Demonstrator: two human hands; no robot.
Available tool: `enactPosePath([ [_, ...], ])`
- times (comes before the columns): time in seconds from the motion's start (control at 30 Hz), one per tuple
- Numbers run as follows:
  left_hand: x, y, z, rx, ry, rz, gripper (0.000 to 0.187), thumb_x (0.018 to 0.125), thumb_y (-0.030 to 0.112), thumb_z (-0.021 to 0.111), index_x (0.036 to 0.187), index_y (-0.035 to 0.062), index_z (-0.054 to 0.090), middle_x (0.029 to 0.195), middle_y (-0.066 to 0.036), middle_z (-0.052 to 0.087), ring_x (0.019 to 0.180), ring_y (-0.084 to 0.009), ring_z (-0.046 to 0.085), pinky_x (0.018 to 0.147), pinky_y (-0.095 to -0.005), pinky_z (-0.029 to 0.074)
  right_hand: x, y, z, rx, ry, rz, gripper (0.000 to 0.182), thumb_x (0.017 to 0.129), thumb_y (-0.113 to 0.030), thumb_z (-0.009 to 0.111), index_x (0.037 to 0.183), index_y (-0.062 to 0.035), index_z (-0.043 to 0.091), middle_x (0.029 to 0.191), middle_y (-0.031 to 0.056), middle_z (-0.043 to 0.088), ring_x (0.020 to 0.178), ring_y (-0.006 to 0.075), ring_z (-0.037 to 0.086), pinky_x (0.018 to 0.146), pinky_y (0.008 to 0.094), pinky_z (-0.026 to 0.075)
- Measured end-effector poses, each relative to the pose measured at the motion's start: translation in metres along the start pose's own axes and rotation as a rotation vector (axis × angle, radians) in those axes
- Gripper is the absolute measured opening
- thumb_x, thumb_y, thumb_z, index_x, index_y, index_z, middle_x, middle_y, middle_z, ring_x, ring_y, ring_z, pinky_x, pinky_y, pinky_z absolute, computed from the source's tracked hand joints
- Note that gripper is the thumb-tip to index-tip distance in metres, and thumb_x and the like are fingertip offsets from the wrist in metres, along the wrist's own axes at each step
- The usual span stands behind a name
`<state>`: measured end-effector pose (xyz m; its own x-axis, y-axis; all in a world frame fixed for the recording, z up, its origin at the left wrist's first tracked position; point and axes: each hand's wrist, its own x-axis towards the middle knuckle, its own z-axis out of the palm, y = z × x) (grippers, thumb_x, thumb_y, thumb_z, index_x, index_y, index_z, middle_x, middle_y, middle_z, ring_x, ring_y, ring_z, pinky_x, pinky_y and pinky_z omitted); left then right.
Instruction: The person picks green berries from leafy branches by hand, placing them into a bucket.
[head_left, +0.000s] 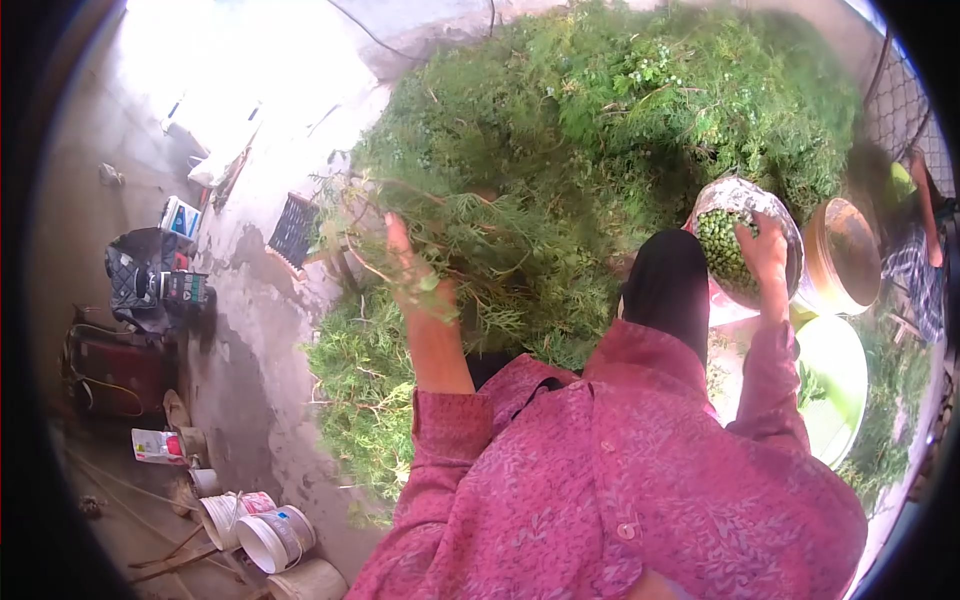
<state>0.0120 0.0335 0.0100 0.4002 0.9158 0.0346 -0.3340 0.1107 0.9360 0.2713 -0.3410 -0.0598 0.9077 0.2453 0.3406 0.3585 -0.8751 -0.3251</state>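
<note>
My left hand (408, 270) is closed on a leafy evergreen branch (480, 235), held up at the left of the big green heap. Part of its fingers is hidden by the foliage. My right hand (766, 252) reaches over the rim of a whitish, stained bucket (741, 188) at my right knee. Its fingers point down and look parted, with the tips at the small round green cones (722, 240) that fill much of the bucket. Whether a cone is between them is too small to see.
A large heap of cut evergreen branches (600, 110) lies before me. Right of the bucket stand a yellowish bucket (842, 255) and a light-green basin (835, 385). Several white buckets (275, 540) lie at lower left, near a dark red case (118, 370). Another person's arm (926, 205) shows at far right.
</note>
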Motion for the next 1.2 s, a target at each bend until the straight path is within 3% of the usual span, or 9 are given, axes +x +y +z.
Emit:
enactPosePath([
  [0.07, -0.005, 0.001, 0.004, 0.204, -0.103, 0.228, 0.050, 0.091, 0.040, 0.039, 0.128, 0.0063, 0.040, 0.120, -0.013, 0.050, 0.107, -0.0266, 0.052, 0.086, -0.0384, 0.048, -0.010, -0.060, -0.041, 0.669, -0.258, 0.025, 0.037, 0.080, -0.025, 0.060, 0.106, 0.0007, 0.060, 0.086, 0.0144, 0.065, 0.083, 0.0228, 0.062, 0.076, 0.0311, 0.048],
  [0.13, -0.037, 0.049, 0.046, -0.208, -0.100, -0.219, 0.050, 0.091, 0.041, 0.040, 0.126, 0.0050, 0.041, 0.116, -0.013, 0.052, 0.101, -0.0257, 0.056, 0.082, -0.0352, 0.051, -0.023, -0.118, -0.056, 1.231, -0.501, 0.006, 0.028, 0.082, -0.016, 0.060, 0.105, 0.0005, 0.060, 0.088, 0.0053, 0.064, 0.082, 0.0127, 0.060, 0.073, 0.0245, 0.047],
  [0.17, -0.042, 0.050, 0.051, -0.204, -0.107, -0.219, 0.050, 0.091, 0.041, 0.040, 0.126, 0.0050, 0.041, 0.116, -0.013, 0.052, 0.101, -0.0257, 0.056, 0.082, -0.0352, 0.051, -0.031, -0.149, -0.059, 1.299, -0.528, -0.180, 0.025, 0.082, -0.013, 0.060, 0.103, -0.0001, 0.060, 0.088, 0.0056, 0.063, 0.082, 0.0112, 0.059, 0.072, 0.0236, 0.047],
  [0.27, -0.045, 0.047, 0.052, -0.160, -0.132, -0.158, 0.051, 0.086, 0.042, 0.048, 0.123, 0.0073, 0.044, 0.108, -0.010, 0.054, 0.089, -0.0234, 0.056, 0.073, -0.0357, 0.049, -0.058, -0.224, -0.078, 1.162, -0.636, -0.600, 0.026, 0.080, -0.016, 0.060, 0.100, 0.0003, 0.060, 0.087, 0.0118, 0.063, 0.080, 0.0193, 0.061, 0.071, 0.0300, 0.048],
  [0.47, -0.050, 0.048, 0.046, -0.147, 0.013, -0.218, 0.039, 0.089, 0.040, 0.045, 0.106, 0.0058, 0.052, 0.090, -0.006, 0.056, 0.076, -0.0168, 0.056, 0.059, -0.0299, 0.048, -0.065, -0.270, -0.031, 1.026, -0.347, -0.655, 0.024, 0.075, -0.013, 0.061, 0.093, 0.0009, 0.059, 0.083, 0.0193, 0.059, 0.078, 0.0349, 0.057, 0.069, 0.0386, 0.047],
  [0.63, -0.033, 0.030, 0.027, 0.261, -0.131, 0.324, 0.031, 0.089, 0.038, 0.046, 0.095, 0.0080, 0.054, 0.080, -0.004, 0.057, 0.067, -0.0156, 0.056, 0.057, -0.0300, 0.048, -0.072, -0.277, -0.033, 1.080, -0.374, -0.559, 0.034, 0.068, -0.012, 0.067, 0.099, -0.0015, 0.056, 0.088, 0.0182, 0.057, 0.081, 0.0369, 0.056, 0.070, 0.0409, 0.046],
  [0.67, -0.034, 0.029, 0.025, 0.259, -0.131, 0.323, 0.031, 0.089, 0.038, 0.046, 0.095, 0.0080, 0.054, 0.080, -0.004, 0.057, 0.067, -0.0156, 0.056, 0.057, -0.0300, 0.048, -0.072, -0.278, -0.033, 1.077, -0.375, -0.559, 0.034, 0.068, -0.012, 0.067, 0.099, -0.0015, 0.056, 0.088, 0.0182, 0.057, 0.081, 0.0369, 0.056, 0.070, 0.0409, 0.046],
  [0.73, -0.045, 0.049, 0.037, -0.310, -0.078, -0.203, 0.031, 0.090, 0.037, 0.045, 0.095, 0.0077, 0.054, 0.078, -0.005, 0.057, 0.067, -0.0159, 0.056, 0.058, -0.0305, 0.049, -0.072, -0.280, -0.035, 1.000, -0.321, -0.590, 0.038, 0.068, -0.007, 0.070, 0.103, -0.0036, 0.055, 0.087, 0.0152, 0.056, 0.074, 0.0267, 0.059, 0.065, 0.0343, 0.047],
  [1.2, -0.034, 0.040, 0.029, -0.307, -0.101, -0.125, 0.033, 0.090, 0.036, 0.043, 0.105, 0.0074, 0.052, 0.091, -0.006, 0.056, 0.076, -0.0161, 0.056, 0.065, -0.0298, 0.048, -0.071, -0.284, -0.033, 1.104, -0.265, -0.659, 0.021, 0.069, -0.009, 0.065, 0.088, -0.0053, 0.056, 0.080, 0.0142, 0.055, 0.071, 0.0313, 0.054, 0.062, 0.0368, 0.044],
])
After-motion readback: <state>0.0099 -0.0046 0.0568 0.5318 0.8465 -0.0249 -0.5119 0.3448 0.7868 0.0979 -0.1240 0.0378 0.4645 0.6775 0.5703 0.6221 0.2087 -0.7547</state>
